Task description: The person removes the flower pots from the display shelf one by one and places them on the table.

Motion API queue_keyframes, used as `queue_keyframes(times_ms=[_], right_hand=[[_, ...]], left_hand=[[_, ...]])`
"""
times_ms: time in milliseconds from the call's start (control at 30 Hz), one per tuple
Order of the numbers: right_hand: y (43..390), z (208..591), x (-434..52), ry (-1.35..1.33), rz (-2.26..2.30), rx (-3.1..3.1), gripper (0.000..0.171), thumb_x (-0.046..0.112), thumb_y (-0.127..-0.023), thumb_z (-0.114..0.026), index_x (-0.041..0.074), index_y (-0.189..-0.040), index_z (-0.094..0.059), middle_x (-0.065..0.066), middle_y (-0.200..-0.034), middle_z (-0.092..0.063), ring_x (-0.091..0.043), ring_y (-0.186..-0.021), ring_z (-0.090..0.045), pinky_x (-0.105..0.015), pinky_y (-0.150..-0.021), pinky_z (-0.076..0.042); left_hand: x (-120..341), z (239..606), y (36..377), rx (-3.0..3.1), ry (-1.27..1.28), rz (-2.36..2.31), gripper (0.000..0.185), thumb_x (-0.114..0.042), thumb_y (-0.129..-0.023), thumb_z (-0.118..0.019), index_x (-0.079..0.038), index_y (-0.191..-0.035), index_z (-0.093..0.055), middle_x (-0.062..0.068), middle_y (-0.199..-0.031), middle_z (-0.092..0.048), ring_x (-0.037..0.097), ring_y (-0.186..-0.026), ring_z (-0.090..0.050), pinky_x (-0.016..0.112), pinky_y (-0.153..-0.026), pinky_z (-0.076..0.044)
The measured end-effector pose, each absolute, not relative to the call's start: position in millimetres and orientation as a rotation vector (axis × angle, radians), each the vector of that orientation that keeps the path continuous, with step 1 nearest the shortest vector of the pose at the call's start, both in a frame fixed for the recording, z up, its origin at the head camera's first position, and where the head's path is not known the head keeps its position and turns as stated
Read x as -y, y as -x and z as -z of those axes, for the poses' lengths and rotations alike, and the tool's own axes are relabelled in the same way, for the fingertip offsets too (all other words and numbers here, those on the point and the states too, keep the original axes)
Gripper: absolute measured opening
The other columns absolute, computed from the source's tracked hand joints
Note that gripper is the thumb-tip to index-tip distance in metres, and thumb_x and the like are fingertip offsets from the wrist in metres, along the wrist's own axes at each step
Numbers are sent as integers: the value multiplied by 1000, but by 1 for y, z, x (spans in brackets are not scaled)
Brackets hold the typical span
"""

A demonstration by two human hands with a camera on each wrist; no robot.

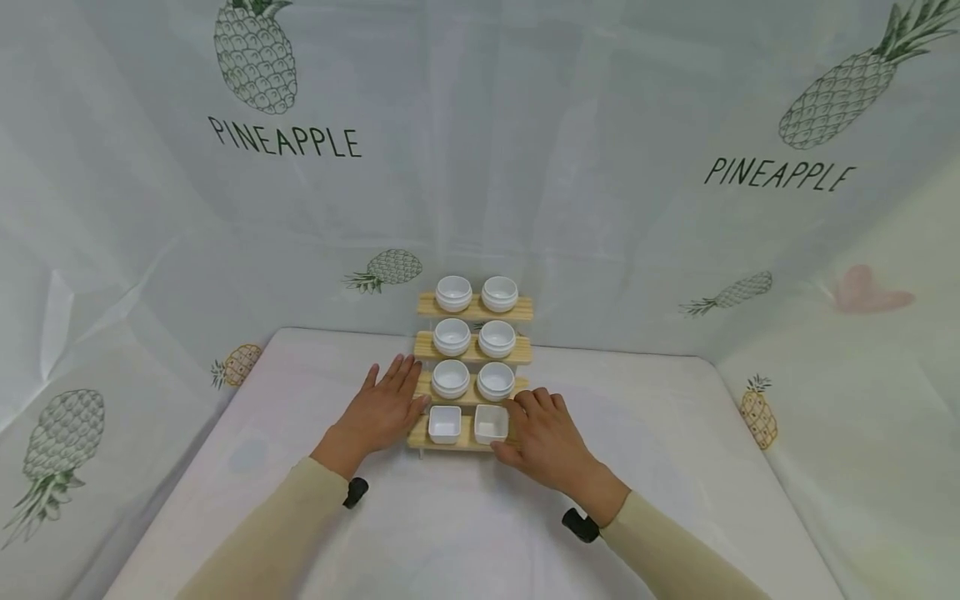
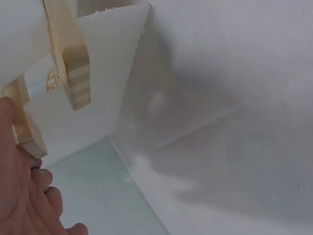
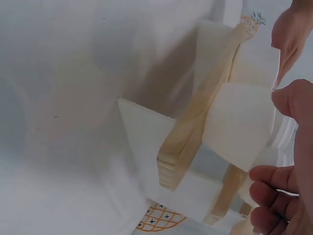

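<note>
A stepped wooden stand point(image 1: 465, 446) holds pairs of white dishes. On its lowest step are two square white bowls, a left bowl point(image 1: 445, 425) and a right bowl point(image 1: 491, 424). My right hand point(image 1: 551, 442) has its thumb at the right bowl's front edge and its index finger at the far right corner, pinching it. The right wrist view shows this square bowl point(image 3: 239, 125) on the wooden step, between thumb and fingers. My left hand point(image 1: 382, 412) lies along the stand's left side, fingers extended, touching the ends of the steps.
Round white bowls stand in pairs on the upper steps, such as a top bowl point(image 1: 453, 293) and a middle bowl point(image 1: 497, 339). The stand is on a white-covered table point(image 1: 637, 467), close to a pineapple-print curtain point(image 1: 585, 208) at the back.
</note>
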State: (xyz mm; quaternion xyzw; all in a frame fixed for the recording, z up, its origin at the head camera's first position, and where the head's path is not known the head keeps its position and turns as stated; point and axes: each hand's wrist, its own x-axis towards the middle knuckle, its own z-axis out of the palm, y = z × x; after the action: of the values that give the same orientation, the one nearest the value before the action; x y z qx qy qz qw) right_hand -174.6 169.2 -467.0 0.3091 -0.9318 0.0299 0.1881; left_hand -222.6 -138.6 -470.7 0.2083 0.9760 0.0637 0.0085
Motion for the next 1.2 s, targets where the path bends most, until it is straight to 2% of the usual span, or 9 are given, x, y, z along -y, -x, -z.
queue_keyframes(times_ms=[133, 267, 500, 700, 800, 1000, 1200], right_hand=[[176, 465, -166, -896, -29, 2617, 61, 53, -97, -71, 2, -129, -67, -10, -110, -62, -29, -97, -53, -42, -81, -44], [179, 461, -164, -914, 17, 2601, 59, 52, -92, -77, 2, -123, -69, -8, -103, -61, -28, -93, -52, -39, -77, -44], [185, 457, -162, -923, 65, 2634, 60, 57, -88, -80, 6, -118, -70, -7, -105, -64, -25, -91, -50, -36, -75, -40], [184, 455, -169, -944, 110, 2629, 56, 57, -85, -80, 7, -108, -69, -3, -92, -57, -23, -86, -46, -32, -73, -36], [181, 453, -182, -960, 115, 2604, 55, 56, -84, -80, 6, -104, -68, -3, -91, -55, -22, -84, -44, -32, -73, -35], [175, 447, -221, -970, 128, 2595, 54, 51, -85, -82, 4, -106, -66, -5, -94, -57, -22, -85, -45, -32, -73, -38], [190, 447, -260, -946, 169, 2532, 55, 46, -81, -88, 0, -104, -69, -8, -93, -61, -23, -83, -48, -35, -70, -45]], left_hand=[[139, 467, 222, -3038, -691, -194, 74, -50, -115, -33, 2, -167, -21, 20, -175, -18, 37, -164, -15, 64, -131, -15], [138, 467, 222, -3032, -703, -184, 76, -50, -115, -33, 3, -166, -20, 21, -175, -18, 37, -164, -15, 62, -132, -16], [138, 471, 224, -3035, -704, -169, 77, -51, -115, -33, 4, -166, -18, 22, -174, -18, 37, -164, -15, 61, -132, -17], [138, 474, 224, -3051, -715, -169, 77, -51, -115, -34, 5, -166, -20, 23, -174, -21, 37, -163, -18, 61, -132, -19], [138, 475, 224, -3058, -728, -191, 77, -50, -115, -34, 6, -166, -21, 24, -173, -22, 38, -163, -19, 60, -131, -20], [138, 479, 223, -3060, -735, -214, 76, -48, -115, -36, 8, -164, -22, 26, -172, -23, 40, -162, -21, 59, -131, -22], [139, 481, 227, -3065, -739, -192, 76, -48, -115, -36, 7, -165, -22, 26, -172, -23, 40, -162, -20, 59, -131, -21]])
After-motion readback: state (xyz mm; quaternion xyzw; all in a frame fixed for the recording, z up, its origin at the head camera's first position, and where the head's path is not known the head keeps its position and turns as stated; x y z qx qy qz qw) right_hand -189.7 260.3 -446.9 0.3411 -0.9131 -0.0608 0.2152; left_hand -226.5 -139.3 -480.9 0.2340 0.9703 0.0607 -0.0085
